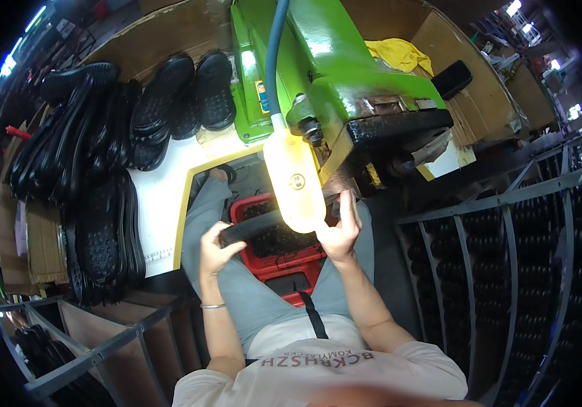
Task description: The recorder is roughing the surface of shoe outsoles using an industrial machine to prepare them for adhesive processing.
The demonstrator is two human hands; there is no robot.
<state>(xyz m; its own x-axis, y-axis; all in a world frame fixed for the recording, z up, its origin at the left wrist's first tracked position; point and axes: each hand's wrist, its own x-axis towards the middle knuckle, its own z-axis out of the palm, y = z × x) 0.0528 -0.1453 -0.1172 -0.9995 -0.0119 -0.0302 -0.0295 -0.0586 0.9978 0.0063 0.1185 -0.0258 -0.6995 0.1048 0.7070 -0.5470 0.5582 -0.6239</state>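
Note:
A dark shoe sole (255, 224) spans the gap between my two hands, above my lap. My left hand (219, 249) pinches its left end, with the thumb over the near edge. My right hand (341, 232) grips its right end, close beneath the black head (399, 129) of a green machine (345, 61). A glowing, rounded lamp (295, 180) on a blue-grey cable hangs in front of the sole and hides part of its middle and right end. Where the sole meets the machine cannot be made out.
Black soles (101, 129) lie heaped on the white table (162, 203) at left. Under my hands, a red crate (274, 263) holds dark scraps. Metal racks (470, 271) with rows of soles stand at right. Behind the machine are a cardboard box (464, 81) and a yellow cloth (399, 54).

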